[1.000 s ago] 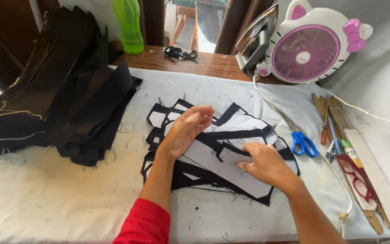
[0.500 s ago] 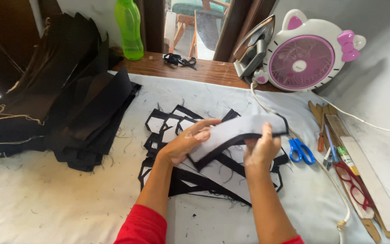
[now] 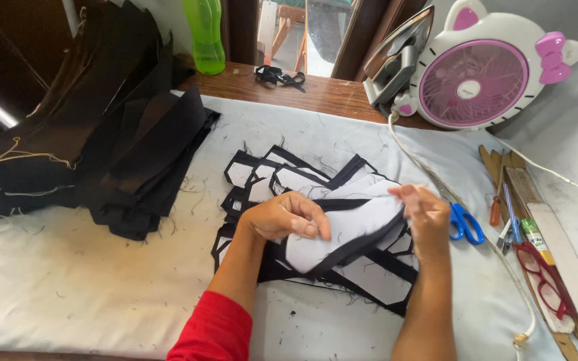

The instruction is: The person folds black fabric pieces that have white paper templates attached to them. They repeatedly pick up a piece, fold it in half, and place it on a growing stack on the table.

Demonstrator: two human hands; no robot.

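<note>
Both hands lift top white piece (image 3: 349, 230) off stack (image 3: 289, 187) mid-table: left hand (image 3: 282, 217) pinches near end, right hand (image 3: 426, 217) grasps far end; next move needs clean separation from pieces beneath

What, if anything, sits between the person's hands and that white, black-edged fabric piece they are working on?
Nothing visible: the left hand and right hand both already grip the curved white fabric piece with black edging, lifted above the stack of similar black-edged pieces. The blue-handled scissors lie off to the right.
</note>
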